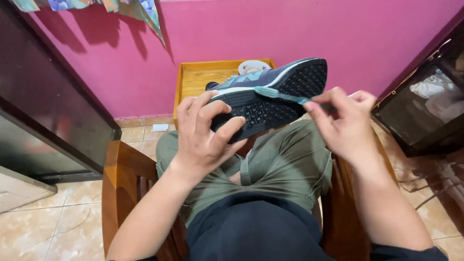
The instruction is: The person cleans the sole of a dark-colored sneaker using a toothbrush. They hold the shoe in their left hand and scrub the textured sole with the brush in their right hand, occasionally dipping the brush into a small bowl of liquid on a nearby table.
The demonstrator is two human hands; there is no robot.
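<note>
- Nearest the camera: dark shirt, then olive trousers on a lap, seated in a wooden chair.
- Left hand: wrapped around a dark sneaker, fingers closed over the sole's near end, thumb behind (hidden).
- Sneaker: held above the lap on its side, black treaded sole turned toward the camera, pale stripe along the upper.
- Right hand: pinched tight on the handle of a teal toothbrush, bristle head lying on the sole's edge.
- Handling, as a judgement: light shoe, upper soft, sole stiffer and grippy; firmest hold likely across the midfoot, as gripped here.
- Beyond: small wooden table against a pink wall, a white dish on it.
</note>
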